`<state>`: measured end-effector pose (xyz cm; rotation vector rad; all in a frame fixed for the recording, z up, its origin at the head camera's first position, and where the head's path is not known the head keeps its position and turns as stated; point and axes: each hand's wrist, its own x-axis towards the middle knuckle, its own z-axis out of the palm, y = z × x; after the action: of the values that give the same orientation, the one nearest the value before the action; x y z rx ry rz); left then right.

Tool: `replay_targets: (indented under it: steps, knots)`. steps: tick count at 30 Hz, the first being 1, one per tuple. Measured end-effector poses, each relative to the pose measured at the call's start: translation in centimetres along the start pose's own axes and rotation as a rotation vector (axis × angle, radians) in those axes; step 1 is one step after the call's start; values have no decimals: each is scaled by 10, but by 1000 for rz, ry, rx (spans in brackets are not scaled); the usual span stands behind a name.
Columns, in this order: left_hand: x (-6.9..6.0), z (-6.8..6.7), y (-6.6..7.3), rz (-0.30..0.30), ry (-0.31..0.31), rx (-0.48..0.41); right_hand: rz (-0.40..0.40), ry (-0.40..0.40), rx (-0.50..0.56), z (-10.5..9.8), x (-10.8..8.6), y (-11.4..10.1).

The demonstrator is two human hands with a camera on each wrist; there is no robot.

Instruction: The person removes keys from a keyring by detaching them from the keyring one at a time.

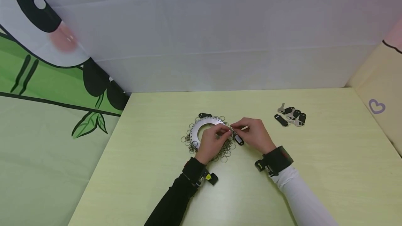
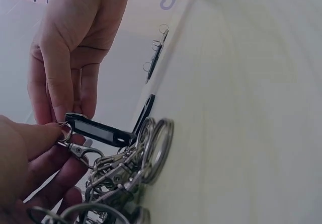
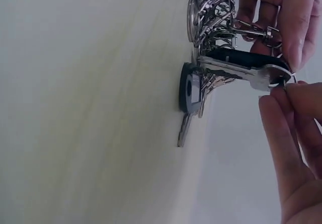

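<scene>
A white ring [image 1: 195, 130] with many metal clasps and split rings lies on the table. At its right side the left hand [image 1: 213, 143] pinches a split ring joined to a silver clasp [image 2: 79, 150]. Facing it, the right hand [image 1: 255, 136] pinches the same small ring between thumb and fingertips. From that ring hang a black tag [image 2: 98, 130] and a silver key [image 3: 241, 72]. Another black tag [image 3: 190, 88] with a key lies by the clasps. In the head view the fingertips hide most of the small ring.
Several black tags [image 1: 281, 120] with silver keys lie in a group at the right of the table [image 1: 150, 114]. One black tag [image 1: 205, 115] lies at the white ring's far edge. A pale cloth wall [image 1: 235, 69] stands behind the table.
</scene>
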<state>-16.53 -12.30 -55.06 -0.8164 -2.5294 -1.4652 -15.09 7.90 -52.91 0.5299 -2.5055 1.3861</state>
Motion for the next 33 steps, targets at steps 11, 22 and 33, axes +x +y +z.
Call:
replay_targets:
  steps: [11,22,33]
  knots:
    - [0,0,3,28,13,25,-165,6,-131,0,1,-2]
    - [1,-1,7,9,20,43,-11,-22,0,-2,0,-7]
    - [1,-3,5,10,36,22,97,-126,53,-6,1,-5]
